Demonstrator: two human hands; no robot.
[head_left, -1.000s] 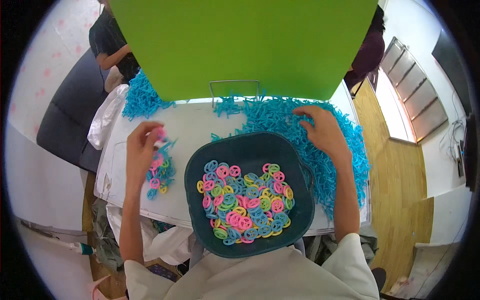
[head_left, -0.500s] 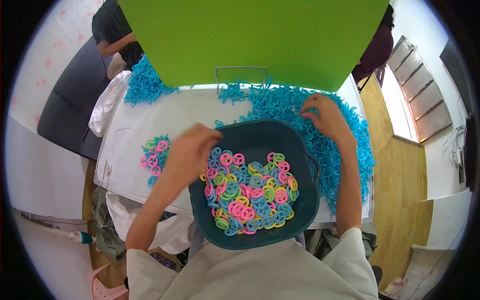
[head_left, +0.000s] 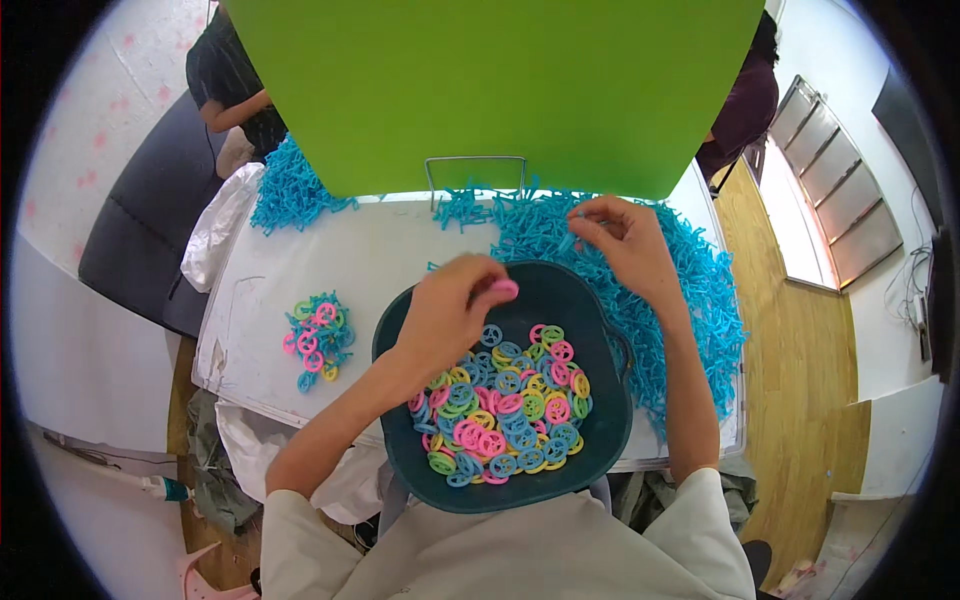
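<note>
Over the far left part of a dark green basin (head_left: pixel 545 292), my left hand (head_left: pixel 445 312) pinches a pink plastic wheel (head_left: pixel 505 288). Many more small spoked wheels (head_left: pixel 520 405) in pink, blue, green and yellow lie in the basin. My right hand (head_left: pixel 632 248) is beyond the basin's right side, above a big pile of blue plastic sticks (head_left: pixel 695 340). Its thumb and forefinger are closed on a small blue stick (head_left: pixel 568 242). The hands are apart, left lower than right.
On the white table (head_left: pixel 260 300) at left sits a small heap of wheels with blue sticks (head_left: pixel 320 335). A tall green panel (head_left: pixel 490 90) with a metal wire stand (head_left: pixel 475 160) closes off the back. Other people sit beyond: a dark sleeve (head_left: pixel 222 60) at left, another (head_left: pixel 745 100) at right.
My left hand has come from the basin's left edge to over its far part, now with a pink wheel. My right hand has shifted left and now pinches a blue stick.
</note>
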